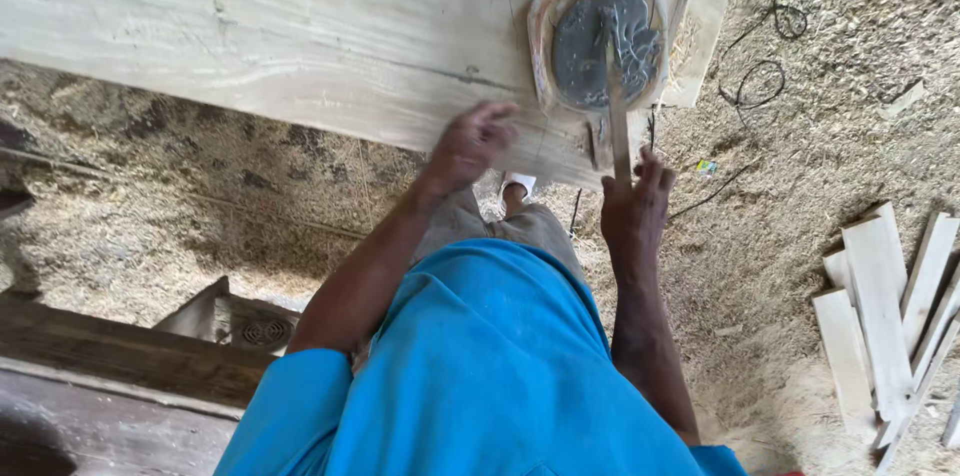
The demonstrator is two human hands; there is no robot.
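plank (300,26): pale bare wood, matt, fairly smooth with faint grain
tub (600,41): thin plastic, holding glossy grey paste
stick (619,126): raw wood, dull
floor (800,186): rough, with sawdust and shavings
offcuts (880,316), 4 o'clock: pale sawn wood
shirt (480,376): smooth blue cloth

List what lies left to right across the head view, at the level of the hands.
Sawdust-covered floor → left hand on the pale plank → right hand holding a thin stick → black cable → stacked wood offcuts.
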